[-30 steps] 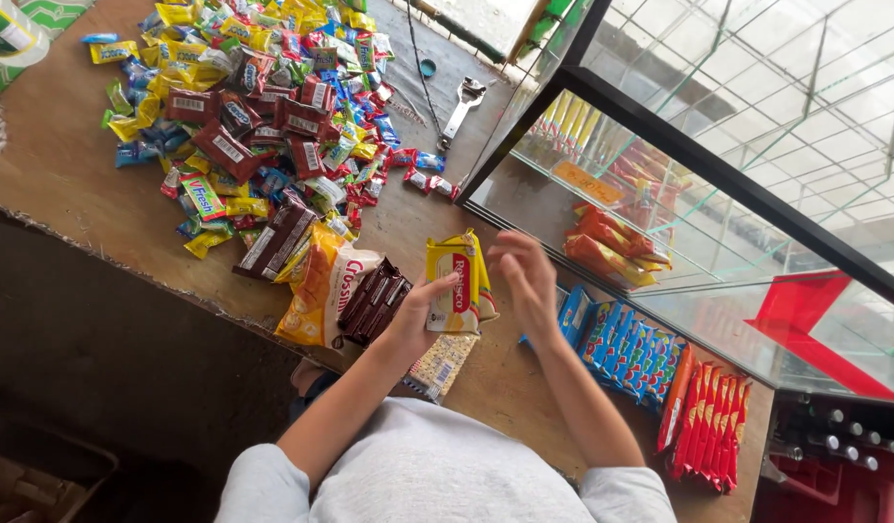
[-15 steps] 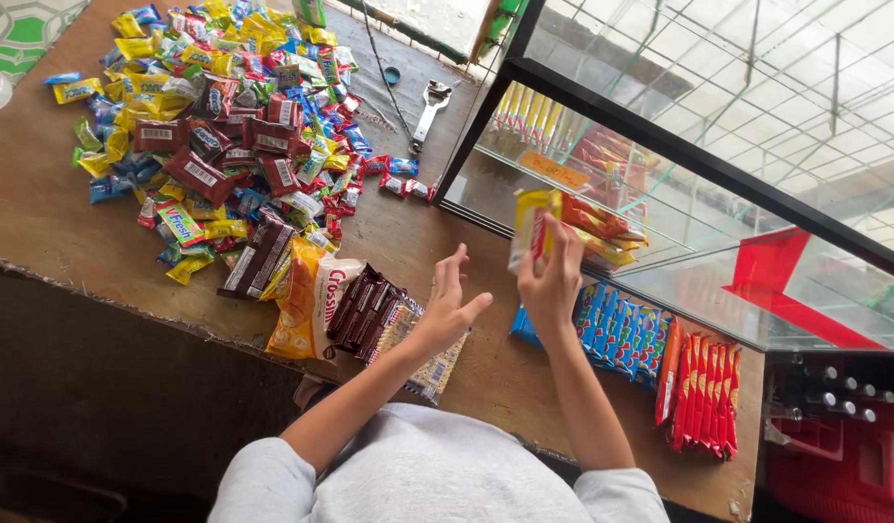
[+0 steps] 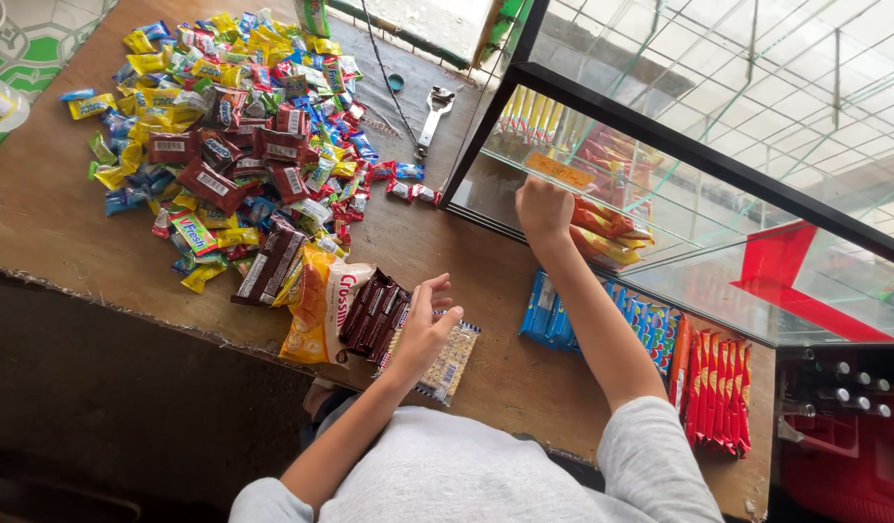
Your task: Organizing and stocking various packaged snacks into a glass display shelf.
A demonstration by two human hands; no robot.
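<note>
The right hand, fisted, reaches into the glass display case at one o'clock. The left hand, fingers loosely spread, rests on a cracker packet beside dark chocolate bars.

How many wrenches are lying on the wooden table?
1. The wrench lies near the table's far edge, beside the glass cabinet and right of the candy pile. Others may be hidden under the candy.
</note>
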